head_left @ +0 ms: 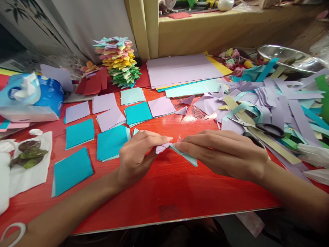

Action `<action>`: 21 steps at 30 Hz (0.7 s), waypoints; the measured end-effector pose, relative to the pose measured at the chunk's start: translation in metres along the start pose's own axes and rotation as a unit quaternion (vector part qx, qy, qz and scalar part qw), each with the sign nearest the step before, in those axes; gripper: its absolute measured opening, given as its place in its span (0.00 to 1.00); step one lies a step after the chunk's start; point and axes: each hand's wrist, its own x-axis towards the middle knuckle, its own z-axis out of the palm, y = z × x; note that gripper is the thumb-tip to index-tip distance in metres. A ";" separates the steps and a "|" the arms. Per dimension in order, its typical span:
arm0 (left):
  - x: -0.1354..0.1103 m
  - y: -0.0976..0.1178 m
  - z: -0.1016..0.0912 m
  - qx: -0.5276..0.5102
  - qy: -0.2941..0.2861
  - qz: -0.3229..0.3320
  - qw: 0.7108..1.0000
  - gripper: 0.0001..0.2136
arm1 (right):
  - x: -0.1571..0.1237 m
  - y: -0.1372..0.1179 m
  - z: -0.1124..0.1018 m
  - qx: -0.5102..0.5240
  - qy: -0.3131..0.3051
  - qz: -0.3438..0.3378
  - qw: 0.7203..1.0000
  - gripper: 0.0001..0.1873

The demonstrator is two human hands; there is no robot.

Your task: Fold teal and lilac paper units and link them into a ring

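Between thumb and fingers, my left hand (140, 151) pinches a small folded lilac paper piece (162, 148). My right hand (221, 152) grips a folded pale-blue paper piece (189, 158) that meets the lilac one at its tip. Whether the two are joined cannot be made out behind the fingers. Both hands hover just above the red table (169, 195). Close by lie stacks of teal paper squares (113, 140) and lilac paper squares (161, 105). Small folded lilac triangles (182, 111) rest beyond my fingers.
Scissors (269, 129) lie on a heap of paper strips (277, 99) at the right. A ringed tower of folded paper (119, 63) stands at the back, near large lilac sheets (182, 70). A tissue pack (33, 96) and a metal bowl (290, 56) flank the table.
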 end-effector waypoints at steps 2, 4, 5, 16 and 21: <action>0.000 0.000 0.000 0.001 -0.002 0.007 1.000 0.14 | 0.000 0.000 0.001 -0.007 0.007 0.002 1.000 0.16; 0.000 0.000 0.000 0.004 -0.003 0.009 1.000 0.14 | 0.000 -0.001 0.003 -0.009 0.020 0.003 1.000 0.18; 0.000 0.001 0.000 0.005 -0.006 0.009 1.000 0.14 | 0.000 -0.002 0.005 -0.007 0.022 0.003 1.000 0.19; 0.004 0.007 0.001 0.035 -0.009 -0.059 0.998 0.08 | 0.005 -0.002 0.010 0.122 0.057 0.170 0.976 0.06; 0.006 0.008 -0.001 0.036 -0.008 -0.087 0.996 0.07 | 0.007 -0.001 0.012 0.212 0.004 0.266 0.940 0.10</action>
